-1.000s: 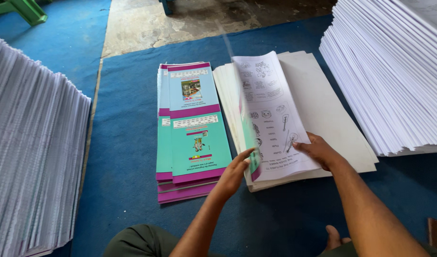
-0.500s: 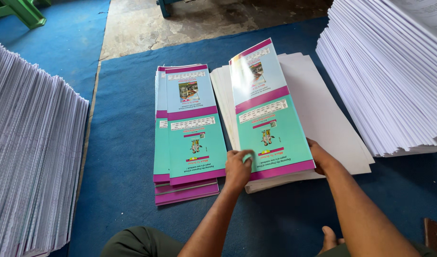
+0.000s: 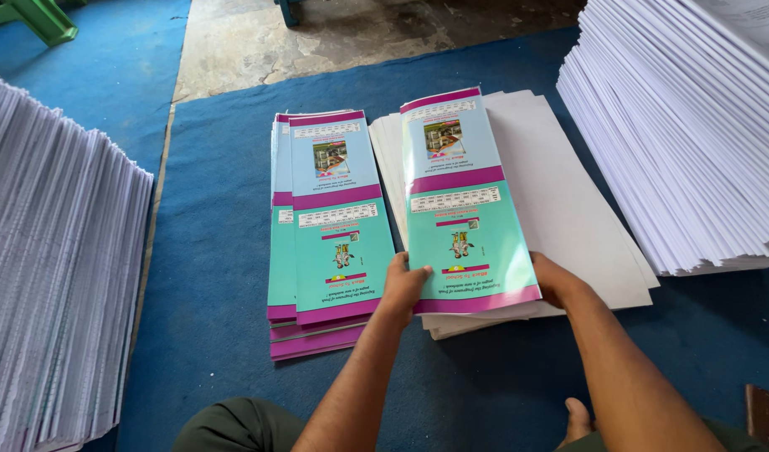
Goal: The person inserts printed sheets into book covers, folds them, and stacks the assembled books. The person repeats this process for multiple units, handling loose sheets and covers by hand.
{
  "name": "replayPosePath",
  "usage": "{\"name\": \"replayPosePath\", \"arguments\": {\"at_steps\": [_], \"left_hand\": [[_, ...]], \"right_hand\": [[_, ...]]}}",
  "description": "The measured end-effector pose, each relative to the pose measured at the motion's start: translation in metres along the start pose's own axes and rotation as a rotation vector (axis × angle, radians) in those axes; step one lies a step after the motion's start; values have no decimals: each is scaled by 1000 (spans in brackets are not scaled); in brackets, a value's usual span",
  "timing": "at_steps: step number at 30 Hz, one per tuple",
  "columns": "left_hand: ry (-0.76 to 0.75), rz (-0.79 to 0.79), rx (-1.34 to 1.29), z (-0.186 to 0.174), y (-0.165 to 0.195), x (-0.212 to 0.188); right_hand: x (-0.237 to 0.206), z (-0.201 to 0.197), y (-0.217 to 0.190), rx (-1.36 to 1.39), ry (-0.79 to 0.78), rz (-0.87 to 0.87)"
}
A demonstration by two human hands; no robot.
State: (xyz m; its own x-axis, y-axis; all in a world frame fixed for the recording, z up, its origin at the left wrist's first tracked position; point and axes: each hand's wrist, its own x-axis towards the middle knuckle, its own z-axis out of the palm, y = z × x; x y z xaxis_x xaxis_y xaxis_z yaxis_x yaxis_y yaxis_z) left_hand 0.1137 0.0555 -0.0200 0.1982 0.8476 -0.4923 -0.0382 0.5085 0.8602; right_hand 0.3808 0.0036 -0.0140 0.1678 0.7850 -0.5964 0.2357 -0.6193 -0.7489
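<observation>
A glossy printed cover sheet in pale blue, turquoise and magenta bands (image 3: 466,209) lay flat at the centre of the frame, on top of a low pile of plain white sheets (image 3: 560,201) set on a blue floor mat (image 3: 208,251). The person's left hand (image 3: 403,285) gripped the sheet's near left corner, fingers curled over its edge and thumb side toward the neighbouring pile, while the right hand (image 3: 556,280) pinched the near right corner, its fingertips tucked out of sight under the paper. Both bare forearms reached up from the bottom edge of the frame, converging slightly toward the sheet, with wrists low to the mat. Just left of the held sheet, touching or nearly so, sat a neat stack of matching colour covers (image 3: 326,226). A tall, fanned stack of white printed pages (image 3: 49,285) filled the left edge of the frame, and another tall stack of white paper (image 3: 694,142) rose in the upper right. A bare toe (image 3: 577,418) showed at the lower right, beside the right forearm.
</observation>
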Motion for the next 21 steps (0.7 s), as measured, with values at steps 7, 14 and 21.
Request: {"name": "replayPosePath", "arguments": {"at_steps": [7,14,21], "left_hand": [[-132,-107,-270,0,3,-18],[-180,-186,-321,6,-3,-34],[-278,-153,-256,33,-10,-38]], "right_hand": [[6,-16,-24,213,293,3],[-26,-17,-70,322,108,-56],[-75,-9,-125,-145,332,-358]]}}
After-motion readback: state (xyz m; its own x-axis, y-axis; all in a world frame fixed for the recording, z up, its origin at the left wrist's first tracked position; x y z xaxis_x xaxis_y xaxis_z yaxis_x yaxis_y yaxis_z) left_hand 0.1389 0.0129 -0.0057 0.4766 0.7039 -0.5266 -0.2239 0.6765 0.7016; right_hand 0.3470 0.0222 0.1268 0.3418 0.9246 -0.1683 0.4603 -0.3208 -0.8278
